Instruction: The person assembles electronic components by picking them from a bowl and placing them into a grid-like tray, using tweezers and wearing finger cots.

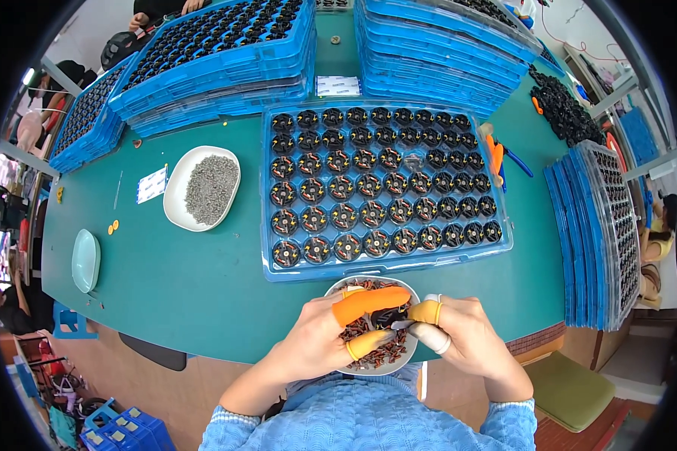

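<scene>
My left hand (319, 334) wears orange and yellow finger cots and is closed around a round black part (389, 317). My right hand (458, 331), with yellow and white finger cots, pinches at that part's right edge; whatever lies between its fingertips is too small to make out. Both hands are over a white bowl (376, 370) of small reddish-brown pieces, close to my body. Just beyond the bowl lies a clear plastic tray (387, 264) on blue, filled with rows of round black parts carrying red and yellow bits. One pocket in its third row shows bare plastic.
A white dish (174, 207) of small grey metal pieces and a pale green dish (86, 259) are at left. Stacked blue trays stand at far left (225, 101), far right (436, 68) and right (579, 240). Orange-and-blue-handled tools (496, 154) lie beside a black heap (564, 109).
</scene>
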The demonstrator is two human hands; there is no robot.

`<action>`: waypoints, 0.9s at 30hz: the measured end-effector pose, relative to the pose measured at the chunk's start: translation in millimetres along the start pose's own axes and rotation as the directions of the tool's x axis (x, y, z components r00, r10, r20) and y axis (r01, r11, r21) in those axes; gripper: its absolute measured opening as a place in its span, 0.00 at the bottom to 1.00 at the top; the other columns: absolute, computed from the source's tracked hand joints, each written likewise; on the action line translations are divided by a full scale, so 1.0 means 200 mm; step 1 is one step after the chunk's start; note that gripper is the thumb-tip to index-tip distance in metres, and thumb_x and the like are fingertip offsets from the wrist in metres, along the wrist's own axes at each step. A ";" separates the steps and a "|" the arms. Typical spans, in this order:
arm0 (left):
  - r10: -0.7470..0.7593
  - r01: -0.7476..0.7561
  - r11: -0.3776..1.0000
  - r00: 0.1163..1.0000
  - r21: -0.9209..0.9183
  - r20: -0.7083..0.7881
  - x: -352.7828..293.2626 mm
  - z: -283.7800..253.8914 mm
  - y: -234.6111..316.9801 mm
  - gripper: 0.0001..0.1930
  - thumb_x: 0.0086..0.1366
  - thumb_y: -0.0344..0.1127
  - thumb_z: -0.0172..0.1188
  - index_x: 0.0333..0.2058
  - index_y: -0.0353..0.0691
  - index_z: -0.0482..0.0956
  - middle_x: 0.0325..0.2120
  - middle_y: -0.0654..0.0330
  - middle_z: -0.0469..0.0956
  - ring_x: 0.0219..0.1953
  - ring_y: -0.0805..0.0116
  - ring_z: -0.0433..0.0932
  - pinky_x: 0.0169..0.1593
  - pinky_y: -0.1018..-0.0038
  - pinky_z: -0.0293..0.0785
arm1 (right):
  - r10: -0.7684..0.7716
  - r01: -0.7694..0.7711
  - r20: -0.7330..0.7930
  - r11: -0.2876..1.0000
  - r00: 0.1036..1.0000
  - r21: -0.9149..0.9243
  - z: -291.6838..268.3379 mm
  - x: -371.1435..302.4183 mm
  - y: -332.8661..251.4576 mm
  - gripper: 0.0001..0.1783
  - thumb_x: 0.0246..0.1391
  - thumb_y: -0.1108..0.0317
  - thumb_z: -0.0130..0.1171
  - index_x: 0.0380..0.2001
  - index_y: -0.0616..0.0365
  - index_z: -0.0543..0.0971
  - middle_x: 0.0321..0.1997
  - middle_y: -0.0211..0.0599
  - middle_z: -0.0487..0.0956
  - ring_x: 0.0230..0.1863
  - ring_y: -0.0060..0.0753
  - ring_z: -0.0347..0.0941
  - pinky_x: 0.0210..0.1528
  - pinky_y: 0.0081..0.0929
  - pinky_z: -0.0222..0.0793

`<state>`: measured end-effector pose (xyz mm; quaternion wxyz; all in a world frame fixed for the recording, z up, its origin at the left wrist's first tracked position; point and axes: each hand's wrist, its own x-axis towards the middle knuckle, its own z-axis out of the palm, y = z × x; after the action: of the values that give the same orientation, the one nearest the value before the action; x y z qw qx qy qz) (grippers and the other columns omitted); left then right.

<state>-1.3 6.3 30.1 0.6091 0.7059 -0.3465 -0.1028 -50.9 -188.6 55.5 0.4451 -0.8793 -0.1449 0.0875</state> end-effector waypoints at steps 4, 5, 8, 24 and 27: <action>-0.028 0.028 1.000 0.999 0.005 -0.028 0.01 0.00 -0.02 0.20 0.44 0.27 0.63 0.39 0.33 0.72 0.33 0.56 0.76 0.33 0.67 0.76 0.38 0.77 0.72 | -0.020 0.018 -0.017 0.992 1.000 -0.125 0.01 0.02 0.02 0.08 0.47 0.66 0.53 0.26 0.59 0.73 0.18 0.38 0.70 0.18 0.39 0.68 0.19 0.30 0.63; -0.027 0.027 1.000 0.999 0.005 -0.028 0.01 0.00 -0.02 0.20 0.44 0.27 0.63 0.39 0.33 0.72 0.33 0.56 0.76 0.33 0.67 0.76 0.38 0.77 0.72 | -0.062 0.053 -0.050 0.986 0.997 -0.161 0.02 0.03 0.04 0.08 0.46 0.64 0.54 0.26 0.58 0.74 0.17 0.37 0.69 0.16 0.39 0.67 0.16 0.31 0.62; -0.097 0.094 0.995 0.993 -0.041 -0.065 0.00 0.02 -0.05 0.20 0.44 0.26 0.63 0.39 0.33 0.72 0.33 0.57 0.76 0.33 0.70 0.76 0.38 0.77 0.71 | -0.031 0.023 -0.048 0.985 0.998 -0.170 0.04 0.04 0.07 0.08 0.46 0.65 0.53 0.24 0.59 0.73 0.18 0.39 0.69 0.17 0.40 0.68 0.18 0.31 0.63; -0.089 0.038 0.882 0.992 -0.470 -0.087 -0.05 -0.01 -0.09 0.20 0.46 0.23 0.60 0.41 0.34 0.68 0.40 0.56 0.71 0.42 0.69 0.71 0.48 0.73 0.65 | -0.069 -0.127 -0.382 0.876 0.922 -0.465 -0.02 -0.12 0.19 0.13 0.33 0.71 0.61 0.28 0.56 0.74 0.32 0.35 0.72 0.33 0.39 0.65 0.37 0.33 0.58; -0.084 0.021 0.863 0.991 -0.504 -0.102 -0.05 0.01 -0.08 0.20 0.46 0.23 0.60 0.41 0.33 0.69 0.40 0.56 0.71 0.41 0.68 0.71 0.47 0.73 0.66 | -0.216 0.168 -0.040 0.849 0.975 -0.501 0.09 -0.02 0.06 0.13 0.32 0.63 0.62 0.26 0.51 0.75 0.31 0.30 0.70 0.33 0.33 0.64 0.34 0.31 0.56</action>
<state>-4.1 11.7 12.2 0.7885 0.5374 -0.2509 -0.1630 -58.2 -182.4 34.8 0.2179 -0.9480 -0.2285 -0.0393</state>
